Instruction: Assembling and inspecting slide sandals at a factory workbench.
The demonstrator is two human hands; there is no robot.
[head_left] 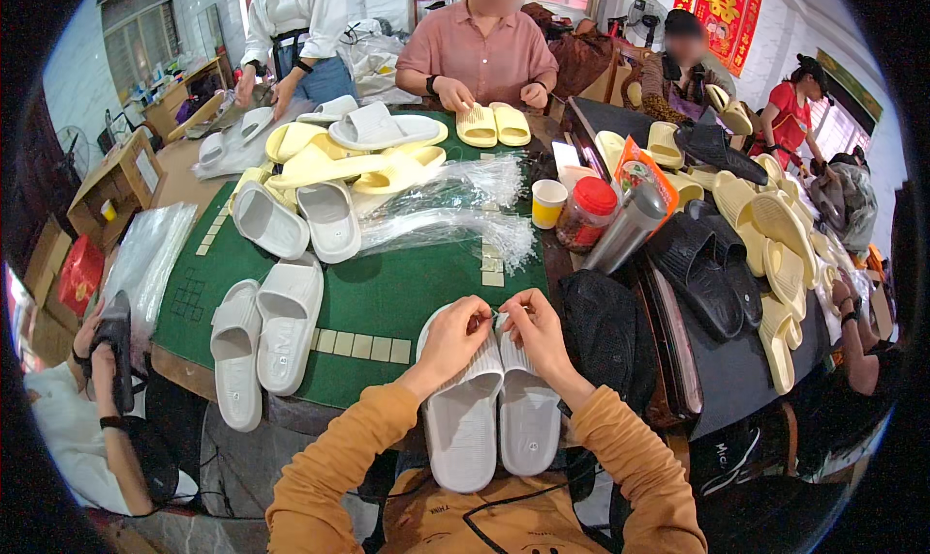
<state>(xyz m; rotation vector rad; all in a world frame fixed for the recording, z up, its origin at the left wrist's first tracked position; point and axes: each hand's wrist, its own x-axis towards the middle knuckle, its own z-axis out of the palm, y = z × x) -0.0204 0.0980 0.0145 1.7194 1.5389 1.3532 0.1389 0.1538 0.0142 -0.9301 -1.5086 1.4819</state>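
Note:
A pair of pale grey slide sandals lies side by side in front of me, the left slide [463, 438] and the right slide [529, 428], toes pointing away. My left hand [455, 341] is over the left slide's strap with its fingers pinched together. Close beside it, my right hand [538, 336] pinches in the same way above the right slide. Something thin seems to run between the fingertips, too small to name. The fingers and wrists hide most of both straps. Bundles of clear thin plastic ties [455, 227] lie on the green mat beyond my hands.
Another grey pair [288, 331] stands left on the green mat [378, 288], with yellow and grey slides piled behind. Right are a paper cup [548, 205], red-lidded jar [588, 210], steel flask [628, 227], black bag [596, 331] and black slides [705, 273]. Co-workers surround the table.

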